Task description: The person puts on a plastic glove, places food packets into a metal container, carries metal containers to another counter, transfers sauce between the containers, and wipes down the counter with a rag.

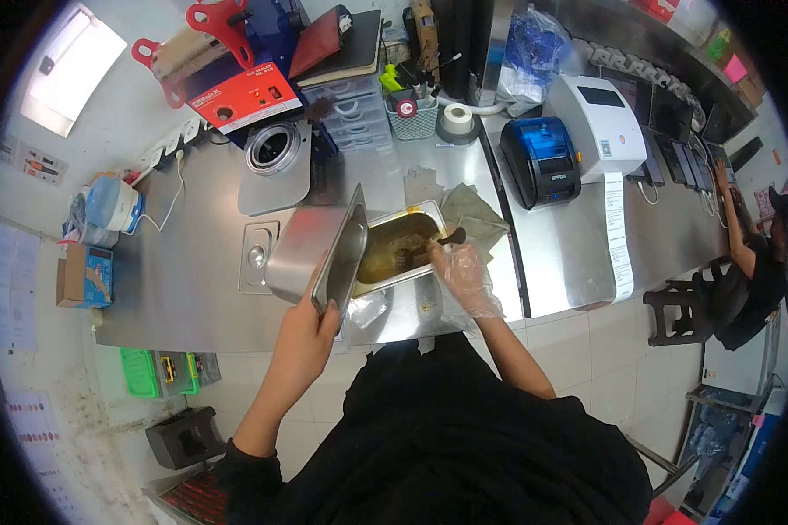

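My left hand (311, 317) grips the rim of a deep steel food pan (305, 247), which is tipped on its side with its mouth facing right. Just right of it, a second steel pan (404, 280) stands on the counter with yellowish-brown liquid (385, 249) inside. In a clear plastic glove, my right hand (464, 273) is closed on a dark brown utensil handle (453, 236) at that pan's right edge. The utensil's lower end is hard to make out in the liquid. A steel lid (256, 255) lies left of the tilted pan.
A cup sealer (276, 162) stands behind the pans, beside clear drawers (355, 114). A greenish cloth (474, 219) lies near my right hand. Further right are a blue-black printer (541, 164) and a white label printer (600, 127). Another person (749, 271) sits at far right.
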Motion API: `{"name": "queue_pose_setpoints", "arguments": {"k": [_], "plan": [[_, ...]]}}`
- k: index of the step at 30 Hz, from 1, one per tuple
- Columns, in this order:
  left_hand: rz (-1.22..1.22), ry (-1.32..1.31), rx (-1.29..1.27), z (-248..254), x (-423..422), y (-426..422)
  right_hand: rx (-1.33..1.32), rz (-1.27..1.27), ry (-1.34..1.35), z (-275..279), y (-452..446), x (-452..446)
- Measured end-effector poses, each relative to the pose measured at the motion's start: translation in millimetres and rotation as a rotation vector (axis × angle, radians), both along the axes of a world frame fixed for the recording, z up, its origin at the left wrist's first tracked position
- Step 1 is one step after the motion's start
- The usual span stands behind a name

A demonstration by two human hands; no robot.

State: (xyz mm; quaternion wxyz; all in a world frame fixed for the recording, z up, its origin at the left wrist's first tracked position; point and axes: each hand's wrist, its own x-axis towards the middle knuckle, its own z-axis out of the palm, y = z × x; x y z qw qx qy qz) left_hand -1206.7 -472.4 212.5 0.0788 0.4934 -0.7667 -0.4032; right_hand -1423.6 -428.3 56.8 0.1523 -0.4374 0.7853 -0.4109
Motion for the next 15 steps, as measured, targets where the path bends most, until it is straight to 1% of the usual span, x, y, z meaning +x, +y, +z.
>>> {"name": "queue_pose_setpoints", "arguments": {"k": [1, 2, 5, 7, 11, 14, 15], "plan": [[-0.01, -0.018, -0.045, 0, -2, 2, -0.085, -0.021, 0.002, -3, -2, 0], [-0.009, -0.017, -0.044, -2, -3, 4, -0.085, -0.02, 0.003, -4, -3, -2], [-0.073, -0.032, -0.113, -4, -8, 9, -0.043, 0.012, 0.014, 2, -8, -6], [-0.079, -0.127, -0.076, 0, -11, 12, 0.117, -0.016, -0.102, 10, -12, -7], [-0.096, -0.127, -0.105, -4, -12, 17, 0.136, -0.053, -0.082, 4, -20, -12], [-0.132, -0.105, -0.147, -8, -11, 19, 0.142, 0.021, -0.104, -6, -26, -19], [-0.126, -0.096, -0.141, -8, -11, 19, 0.179, -0.029, -0.196, -6, -27, -20]]}}
